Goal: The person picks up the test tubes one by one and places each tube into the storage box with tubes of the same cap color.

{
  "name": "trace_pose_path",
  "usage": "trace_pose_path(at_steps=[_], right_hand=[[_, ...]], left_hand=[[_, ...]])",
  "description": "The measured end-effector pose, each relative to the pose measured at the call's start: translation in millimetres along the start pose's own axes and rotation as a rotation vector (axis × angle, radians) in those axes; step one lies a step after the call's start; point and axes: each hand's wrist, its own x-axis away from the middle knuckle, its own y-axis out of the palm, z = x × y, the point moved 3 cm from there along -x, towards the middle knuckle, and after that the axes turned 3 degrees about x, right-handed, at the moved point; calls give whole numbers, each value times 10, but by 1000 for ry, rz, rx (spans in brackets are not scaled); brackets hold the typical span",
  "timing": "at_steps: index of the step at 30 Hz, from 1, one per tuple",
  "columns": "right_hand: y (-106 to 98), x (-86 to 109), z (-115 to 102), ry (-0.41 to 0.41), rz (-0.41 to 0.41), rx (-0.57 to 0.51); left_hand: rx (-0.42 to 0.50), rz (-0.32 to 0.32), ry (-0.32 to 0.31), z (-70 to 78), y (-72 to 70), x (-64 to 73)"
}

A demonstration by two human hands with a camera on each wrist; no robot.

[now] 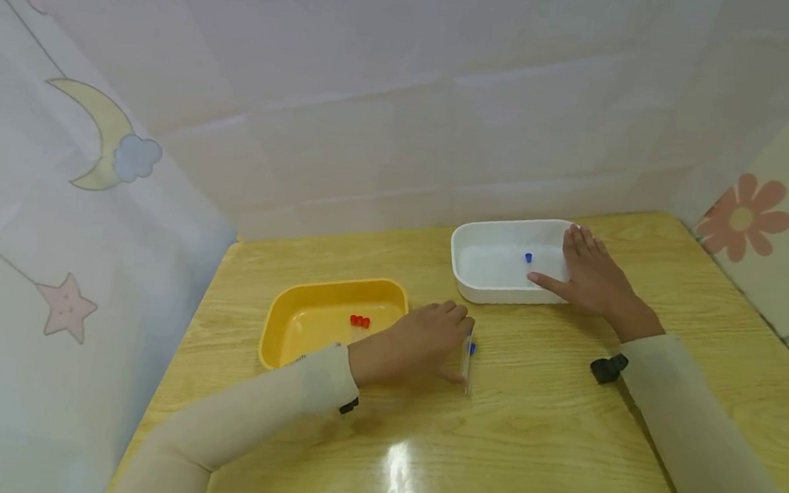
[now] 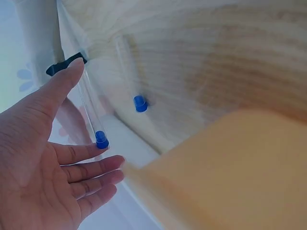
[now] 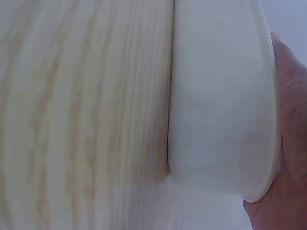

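Between thumb and index finger, my left hand (image 1: 421, 343) pinches a clear test tube (image 2: 90, 98) by its two ends. Its blue cap (image 2: 101, 140) is at the index finger, and the other fingers are loosely extended. On the table beside it lies a second clear tube (image 2: 125, 64) with a blue cap (image 2: 140, 103). My right hand (image 1: 592, 275) rests over the right end of the white tray (image 1: 478, 294), thumb across the front rim and fingers stretched toward the back. Inside that tray is another blue cap (image 1: 528, 257).
A yellow tray (image 1: 275, 322) stands to the left, partly behind my left forearm, with several red caps (image 1: 360, 321) in it. The wooden table (image 1: 525, 446) meets a draped wall at the back and printed walls at both sides.
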Motion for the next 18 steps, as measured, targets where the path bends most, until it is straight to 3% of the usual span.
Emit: trace_pose_path(at_steps=[11,18], right_hand=[[-23,3,-24,2,2,14],[-55,21,-29,8,-11,21]], left_hand=[[-46,0,28,-10,-136,-113],[-89,31,30,-24,-174,-216]])
